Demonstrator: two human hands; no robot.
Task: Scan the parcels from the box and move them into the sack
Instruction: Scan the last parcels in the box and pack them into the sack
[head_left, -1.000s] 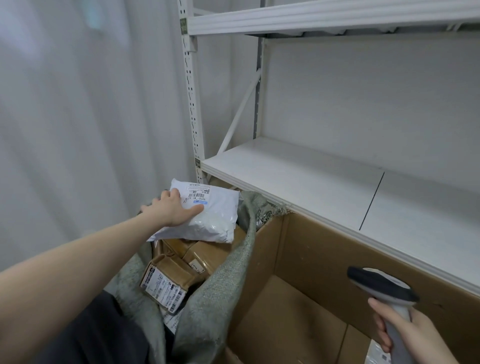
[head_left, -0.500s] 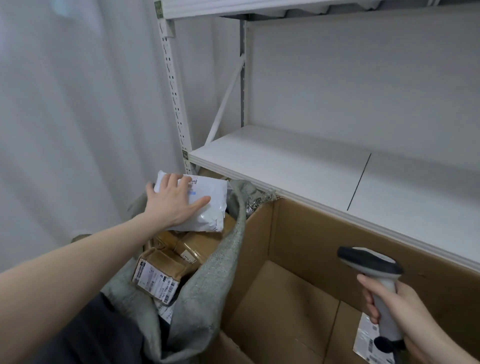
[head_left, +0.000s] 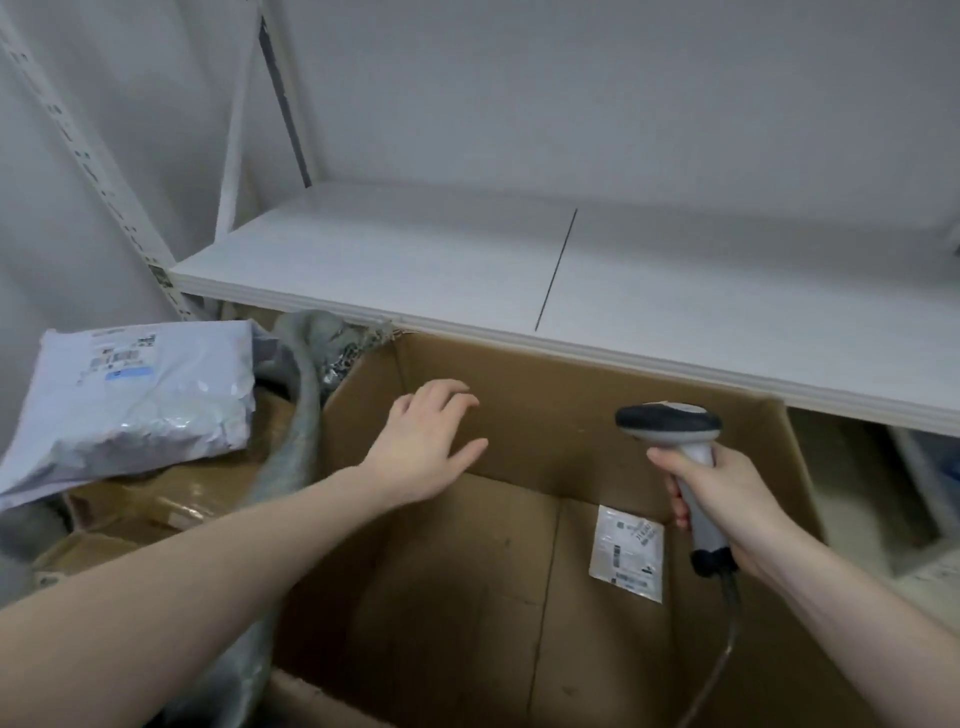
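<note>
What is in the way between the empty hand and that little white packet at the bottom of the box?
Nothing visible. The left hand hangs open over the box, and the small white packet lies uncovered on the box floor.

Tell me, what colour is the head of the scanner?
The scanner head is black on top, grey beneath; the head view shows it.

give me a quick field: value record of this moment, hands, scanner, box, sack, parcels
left hand: left hand open, fingers spread above the cardboard box, holding nothing
right hand: right hand grips the handle of the barcode scanner
scanner: upright, dark head facing into the box, cable hanging below the hand
box: open; one flat white parcel lies on its floor
sack: grey sack to the left of the box
sack contents: white poly mailer on top, label up, over brown parcels
shelf: white shelf behind the box
</note>
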